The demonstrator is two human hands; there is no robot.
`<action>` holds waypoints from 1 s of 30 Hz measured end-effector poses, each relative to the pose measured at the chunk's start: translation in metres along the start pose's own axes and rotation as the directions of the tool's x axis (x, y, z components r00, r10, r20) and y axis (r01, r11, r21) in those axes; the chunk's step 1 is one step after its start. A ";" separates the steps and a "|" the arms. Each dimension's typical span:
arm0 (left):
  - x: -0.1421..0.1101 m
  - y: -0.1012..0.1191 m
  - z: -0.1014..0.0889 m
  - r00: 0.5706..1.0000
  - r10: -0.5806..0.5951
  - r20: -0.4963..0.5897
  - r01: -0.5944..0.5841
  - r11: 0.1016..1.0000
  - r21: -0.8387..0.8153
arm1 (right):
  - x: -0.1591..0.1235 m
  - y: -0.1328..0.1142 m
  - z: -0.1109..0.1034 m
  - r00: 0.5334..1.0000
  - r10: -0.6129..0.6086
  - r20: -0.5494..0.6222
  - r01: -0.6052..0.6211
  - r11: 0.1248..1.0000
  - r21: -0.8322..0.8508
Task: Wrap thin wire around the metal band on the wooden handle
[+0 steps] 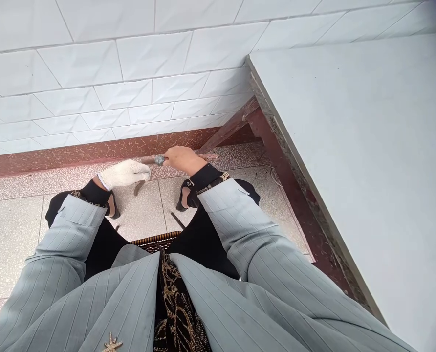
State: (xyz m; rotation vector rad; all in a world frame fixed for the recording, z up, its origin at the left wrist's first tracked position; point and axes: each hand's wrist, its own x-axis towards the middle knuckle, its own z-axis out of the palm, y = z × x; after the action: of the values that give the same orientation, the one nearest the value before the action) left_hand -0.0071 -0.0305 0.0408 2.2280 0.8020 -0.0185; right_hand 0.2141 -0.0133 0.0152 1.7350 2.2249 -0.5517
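My left hand [124, 174] wears a white knit glove, and its fingers are closed at the near end of a brown rod-like tool. My bare right hand [183, 160] wraps around the same brown stick [148, 160] farther right, and its end shows past that hand. Between the hands, a grey wire-like binding [160, 160] circles the stick. Below the gloved fingers a short curved brown piece [139, 187] sticks out; whether it belongs to the stick is hidden by the glove. The tool is held roughly level above the floor, in front of my knees.
White tiled wall [137, 54] with a reddish-brown skirting [75, 152] runs ahead. On the right stands a pale-topped table [368, 146] with a dark red frame [294, 186]. Speckled floor tiles [16, 230] lie below. A woven seat edge [155, 240] shows between my legs.
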 end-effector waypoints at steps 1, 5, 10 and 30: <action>0.000 0.001 0.000 1.000 -0.002 0.001 0.002 1.000 0.007 | 0.001 -0.003 0.002 0.998 -0.023 0.066 0.025 0.999 -0.035; -0.002 0.000 -0.002 1.000 -0.010 -0.002 0.010 0.999 0.036 | 0.000 -0.008 0.007 0.948 -0.182 0.260 0.209 0.975 -0.079; -0.005 -0.013 -0.007 0.993 -0.060 -0.099 0.068 0.994 0.086 | -0.007 -0.007 0.002 0.798 -0.392 0.457 0.364 0.919 0.153; -0.005 -0.011 0.004 0.985 -0.116 -0.125 0.110 0.992 -0.060 | -0.017 0.011 -0.021 0.973 -0.013 -0.229 0.226 0.206 0.952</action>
State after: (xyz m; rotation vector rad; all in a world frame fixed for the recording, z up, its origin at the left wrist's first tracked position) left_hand -0.0167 -0.0302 0.0322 2.1483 0.9869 0.0909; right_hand 0.2294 -0.0162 0.0400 2.0687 2.1886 -2.4146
